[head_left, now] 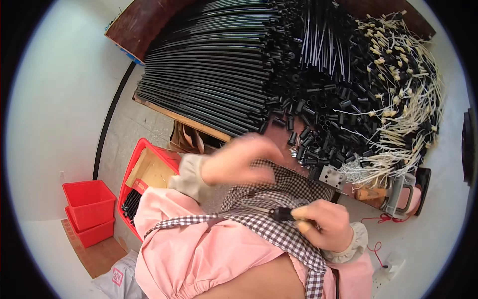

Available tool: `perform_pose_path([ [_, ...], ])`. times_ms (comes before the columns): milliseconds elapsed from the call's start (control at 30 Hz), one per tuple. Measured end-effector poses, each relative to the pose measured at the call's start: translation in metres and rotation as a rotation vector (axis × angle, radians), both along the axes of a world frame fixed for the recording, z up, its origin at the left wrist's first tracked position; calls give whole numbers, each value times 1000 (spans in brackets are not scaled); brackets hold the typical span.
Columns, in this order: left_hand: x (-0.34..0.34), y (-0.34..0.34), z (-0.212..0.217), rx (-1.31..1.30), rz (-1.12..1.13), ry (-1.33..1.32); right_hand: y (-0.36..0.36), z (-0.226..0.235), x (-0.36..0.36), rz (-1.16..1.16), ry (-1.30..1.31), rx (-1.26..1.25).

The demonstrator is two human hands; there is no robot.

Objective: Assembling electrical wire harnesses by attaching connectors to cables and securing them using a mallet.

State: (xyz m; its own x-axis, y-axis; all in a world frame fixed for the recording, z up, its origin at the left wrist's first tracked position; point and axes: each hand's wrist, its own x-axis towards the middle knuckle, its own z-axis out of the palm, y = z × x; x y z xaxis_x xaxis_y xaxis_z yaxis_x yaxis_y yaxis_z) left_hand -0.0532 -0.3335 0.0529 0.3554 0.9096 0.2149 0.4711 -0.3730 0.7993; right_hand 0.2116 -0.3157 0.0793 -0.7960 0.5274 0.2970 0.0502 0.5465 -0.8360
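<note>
My right hand (326,225) is closed, its thumb and fingers pinching a short black cylindrical part (282,214) above my checked apron (269,192). Pale yellowish covers show on those fingertips. A thin, light strand seems to run left from the black part, too faint to identify. Motion smears my left hand (241,162), held over the apron near the front edge of the table, and its fingers cannot be made out. Just beyond it lie the near ends of many long black tubes (209,74), stacked side by side.
Loose black sleeves (306,134) and white wires with cream connectors (398,99) heap on the table's right. A metal block with holes (331,177) sits at the near edge. Left of me stand a red bin (174,158) holding black rods and stacked red boxes (89,199).
</note>
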Motion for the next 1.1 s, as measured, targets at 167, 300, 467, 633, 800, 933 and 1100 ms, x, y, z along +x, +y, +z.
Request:
perform_pose_path([
  [167, -119, 42, -51, 553, 356, 712, 2, -1, 25, 47, -41, -449],
  [300, -125, 49, -45, 615, 179, 677, -10, -22, 40, -564, 506, -279],
  [467, -78, 30, 9, 419, 217, 282, 5, -14, 72, -1187, 797, -64],
  [633, -46, 33, 51, 482, -83, 383, -4, -3, 70, -1337, 943, -32],
  [800, -33, 37, 48, 488, -194, 395, -10, -17, 82, -956, 826, -275],
  [933, -31, 55, 47, 524, -159, 372, -6, -7, 98, -1454, 552, 587],
  [1100, -18, 46, 61, 528, -203, 313, -19, -14, 136, -914, 981, 196],
])
